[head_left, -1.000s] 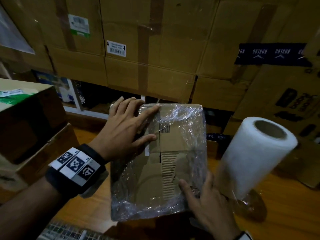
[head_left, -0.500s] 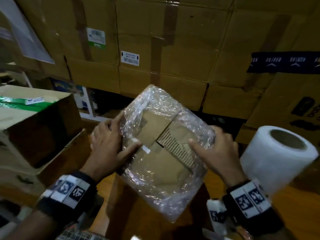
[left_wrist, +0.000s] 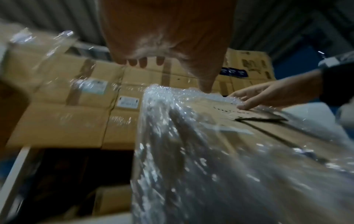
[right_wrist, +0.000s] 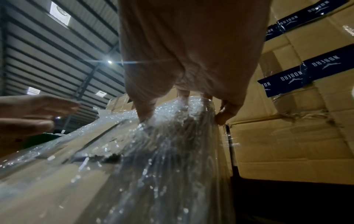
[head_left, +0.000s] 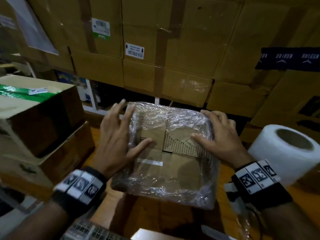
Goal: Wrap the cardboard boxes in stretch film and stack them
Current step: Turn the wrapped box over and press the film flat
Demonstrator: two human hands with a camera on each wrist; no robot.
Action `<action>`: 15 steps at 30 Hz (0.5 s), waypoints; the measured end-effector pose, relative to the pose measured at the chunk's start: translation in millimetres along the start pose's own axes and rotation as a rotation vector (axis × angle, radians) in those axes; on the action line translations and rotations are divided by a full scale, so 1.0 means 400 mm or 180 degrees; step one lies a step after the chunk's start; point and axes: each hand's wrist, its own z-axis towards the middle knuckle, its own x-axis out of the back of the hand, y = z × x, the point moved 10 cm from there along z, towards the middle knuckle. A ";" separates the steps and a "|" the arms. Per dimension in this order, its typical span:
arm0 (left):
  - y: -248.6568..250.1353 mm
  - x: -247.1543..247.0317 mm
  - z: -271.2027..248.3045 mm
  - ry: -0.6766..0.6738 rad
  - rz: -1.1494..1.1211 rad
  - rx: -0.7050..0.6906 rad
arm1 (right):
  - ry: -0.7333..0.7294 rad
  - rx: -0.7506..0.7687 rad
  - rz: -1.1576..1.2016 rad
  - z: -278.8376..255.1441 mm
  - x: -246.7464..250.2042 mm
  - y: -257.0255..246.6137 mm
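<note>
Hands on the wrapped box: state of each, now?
Left hand: open, fingers spread, thumb resting on the wrapped box.
Right hand: holds the box's right edge, thumb on top.

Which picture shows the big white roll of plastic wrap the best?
The head view. There the roll of stretch film stands at the right, beside the right hand, and its hollow core shows. The left wrist view shows only a pale blur at its right edge, which may be the roll. The right wrist view does not show it.
</note>
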 end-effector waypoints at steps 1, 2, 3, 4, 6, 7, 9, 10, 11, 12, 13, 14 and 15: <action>0.024 -0.019 0.033 -0.0183 0.0161 -0.0306 | -0.0002 0.0062 -0.0029 -0.002 0.002 -0.002; 0.043 -0.048 0.057 -0.0423 0.0316 -0.0543 | -0.0012 0.0113 -0.0058 -0.004 0.004 -0.002; 0.056 -0.080 0.067 -0.0674 0.0455 -0.0699 | -0.0028 0.0152 -0.0079 -0.005 0.006 -0.001; 0.063 -0.106 0.064 -0.0869 0.0559 -0.0801 | -0.0043 0.0182 -0.0091 -0.006 0.007 0.000; 0.081 -0.125 0.031 -0.1027 0.0602 -0.0935 | -0.0072 0.0262 -0.0063 -0.008 0.008 0.004; 0.096 -0.125 0.003 -0.1094 0.0550 -0.1033 | -0.0076 0.0304 -0.0027 -0.007 0.008 0.006; 0.130 -0.124 -0.067 -0.1422 0.0416 -0.1273 | -0.0094 0.0346 0.0024 -0.007 0.009 0.012; 0.143 -0.128 -0.102 -0.1649 0.0378 -0.1367 | -0.0103 0.0363 0.0038 -0.007 0.009 0.013; 0.153 -0.129 -0.128 -0.1861 0.0334 -0.1417 | -0.0103 0.0379 0.0053 -0.006 0.010 0.012; 0.163 -0.124 -0.141 -0.1954 0.0223 -0.1436 | -0.0113 0.0391 0.0057 -0.007 0.011 0.012; 0.176 -0.100 -0.134 -0.1865 0.0013 -0.1456 | -0.0130 0.0406 0.0050 -0.006 0.010 0.010; 0.189 -0.063 -0.107 -0.1567 -0.0232 -0.1464 | -0.0154 0.0413 0.0035 -0.005 0.008 0.008; 0.189 -0.028 -0.069 -0.1166 -0.0371 -0.1415 | -0.0169 0.0405 0.0010 -0.006 0.007 0.008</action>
